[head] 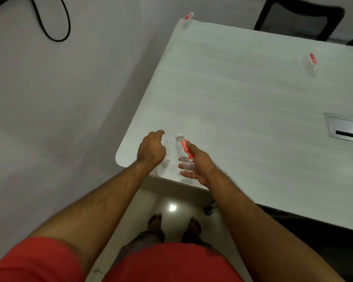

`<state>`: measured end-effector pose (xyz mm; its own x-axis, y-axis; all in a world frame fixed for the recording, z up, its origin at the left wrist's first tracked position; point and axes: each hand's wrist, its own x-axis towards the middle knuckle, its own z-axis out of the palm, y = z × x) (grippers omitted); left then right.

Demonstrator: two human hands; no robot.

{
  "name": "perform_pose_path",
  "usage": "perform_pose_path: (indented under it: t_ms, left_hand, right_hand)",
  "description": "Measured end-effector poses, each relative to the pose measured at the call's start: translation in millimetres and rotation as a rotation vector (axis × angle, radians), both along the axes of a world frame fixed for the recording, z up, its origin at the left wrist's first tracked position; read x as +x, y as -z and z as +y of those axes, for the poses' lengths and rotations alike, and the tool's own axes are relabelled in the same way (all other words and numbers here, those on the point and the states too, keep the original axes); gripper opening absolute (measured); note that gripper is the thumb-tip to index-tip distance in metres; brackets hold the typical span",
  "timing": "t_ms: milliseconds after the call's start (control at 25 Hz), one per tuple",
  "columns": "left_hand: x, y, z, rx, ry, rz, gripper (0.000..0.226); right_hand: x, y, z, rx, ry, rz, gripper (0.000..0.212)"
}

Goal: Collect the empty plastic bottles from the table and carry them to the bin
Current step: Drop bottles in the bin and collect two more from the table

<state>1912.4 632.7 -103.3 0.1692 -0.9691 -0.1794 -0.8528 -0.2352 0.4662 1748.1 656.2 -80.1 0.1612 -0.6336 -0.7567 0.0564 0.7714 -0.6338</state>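
1. A pale grey table [243, 94] fills the right of the view, its rounded near corner just in front of me; a grey wall stands to the left and a shiny tiled floor shows below, between my arms.
2. My right hand [196, 163] is wrapped around a clear bottle with a red label [184, 152], held over the table's near edge. Its white cap points away from me, so its long axis runs front to back.
3. My left hand [151, 148] is curled over a second clear bottle [165, 143] at the near corner, just left of the first. The hand hides most of it; I cannot tell whether my fingers have closed on it or only rest there.
4. Two more bottles remain, both well apart from my hands: one at the far left corner [188, 18], one far off to the right [311, 62].
5. I judge the right-side bottle suits my right hand and the corner bottle my left, but both hands are occupied.
6. No bin is in view.
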Motion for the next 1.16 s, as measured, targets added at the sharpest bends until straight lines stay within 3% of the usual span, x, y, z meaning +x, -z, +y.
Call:
perform_pose_path:
  t_ms: [160, 280, 360, 520, 640, 720, 800, 880, 1160]
  left_hand:
    - [11, 32, -19, -0.060, 0.777, -0.666, 0.055]
    - [17, 38, -34, -0.070, 1.002, -0.813, 0.036]
    - [17, 34, -38, -0.074, 1.010, -0.780, 0.022]
    - [-19, 12, -32, -0.169, 0.951, -0.533, 0.024]
    - [-66, -19, -16, -0.136, 0.863, -0.237, 0.045]
    - [-96, -42, -8, -0.010, 0.704, 0.125, 0.049]
    - [-143, -71, 10, 0.105, 0.534, 0.523, 0.042]
    - [-194, -105, 33, 0.165, 0.478, 0.805, 0.032]
    - [-373, -172, 163, 0.308, 0.668, 1.075, 0.040]
  right_hand:
    - [18, 10, 9, 0.024, 0.127, 0.063, 0.032]
    - [21, 22, 20, 0.042, 0.242, 0.129, 0.027]
    - [20, 27, 30, 0.014, 0.323, 0.158, 0.028]
    - [3, 22, 51, -0.096, 0.523, 0.239, 0.022]
    - [-31, -4, 75, -0.174, 0.672, 0.276, 0.043]
    - [-59, -28, 92, -0.261, 0.740, 0.316, 0.042]
    - [-101, -59, 119, -0.375, 0.826, 0.348, 0.038]
    - [-143, -90, 149, -0.466, 0.933, 0.357, 0.037]
    - [-290, -148, 298, -0.561, 1.153, 0.339, 0.024]
